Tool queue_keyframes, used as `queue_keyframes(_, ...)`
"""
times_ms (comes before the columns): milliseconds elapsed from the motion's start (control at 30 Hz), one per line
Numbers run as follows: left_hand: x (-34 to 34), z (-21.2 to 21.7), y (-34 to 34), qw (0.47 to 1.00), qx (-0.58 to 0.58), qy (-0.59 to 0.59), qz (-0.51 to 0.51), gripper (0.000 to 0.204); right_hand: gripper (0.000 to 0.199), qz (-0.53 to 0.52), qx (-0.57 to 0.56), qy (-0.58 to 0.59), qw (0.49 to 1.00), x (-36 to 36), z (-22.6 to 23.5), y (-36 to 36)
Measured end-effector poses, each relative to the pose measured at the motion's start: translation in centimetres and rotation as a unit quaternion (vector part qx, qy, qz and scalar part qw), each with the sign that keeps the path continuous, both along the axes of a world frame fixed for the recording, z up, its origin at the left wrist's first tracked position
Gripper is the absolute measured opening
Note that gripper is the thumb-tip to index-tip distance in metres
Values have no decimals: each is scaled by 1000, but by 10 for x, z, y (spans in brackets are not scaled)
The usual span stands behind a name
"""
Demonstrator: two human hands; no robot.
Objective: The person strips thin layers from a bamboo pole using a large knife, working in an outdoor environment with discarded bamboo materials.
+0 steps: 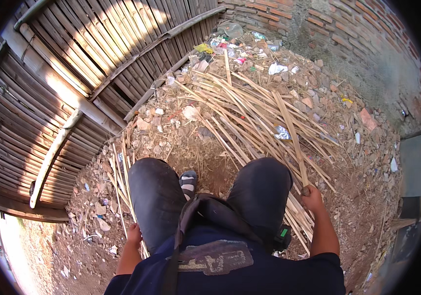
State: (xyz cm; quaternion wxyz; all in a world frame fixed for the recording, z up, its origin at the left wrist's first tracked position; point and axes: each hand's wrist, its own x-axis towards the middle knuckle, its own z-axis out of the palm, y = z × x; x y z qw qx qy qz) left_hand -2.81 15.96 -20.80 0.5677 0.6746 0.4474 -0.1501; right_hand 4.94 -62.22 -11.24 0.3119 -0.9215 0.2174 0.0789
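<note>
Rubble (318, 103) and litter (220, 42) surround bamboo strips (249, 113) beside fence (72, 73).

My right hand (311, 192) is gripping the near end of a long bamboo strip (289, 132) that runs forward over the pile of split bamboo (240, 108); my left hand (133, 235) rests low beside thin strips (119, 172) by my knee.

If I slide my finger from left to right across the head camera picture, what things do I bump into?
Bamboo fence → left hand → left knee → sandalled foot → right knee → bamboo strip held in the right hand → brick wall.
</note>
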Motion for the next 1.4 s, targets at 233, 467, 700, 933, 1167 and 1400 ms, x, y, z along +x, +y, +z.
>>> queue_keyframes(233, 31, 25, -6, 995, 24, -69, 66, 27, 24, -28, -105, -90, 990, 31, 10, 18)
queue_keyframes(467, -12, 16, -11, 998, 32, 40, 32, 28, 28, 37, -74, 58, 995, 21, -87, 29)
queue_keyframes(700, -101, 12, 8, 947, 44, 227, -222, 28, 37, 72, 46, 53, 995, -16, -203, 30)
queue_keyframes(933, -67, 1, 17, 958, 124, 184, -182, 37, 21, -27, 93, 42, 994, -17, -187, 57)
queue_keyframes(1167, 4, 3, 34, 929, 191, -8, -317, 54, 27, 43, 44, 109, 992, -10, -190, 44)
queue_keyframes(1400, -20, 10, 13, 962, 126, 64, -235, 51, 30, 82, -60, 141, 985, -4, -154, 53)
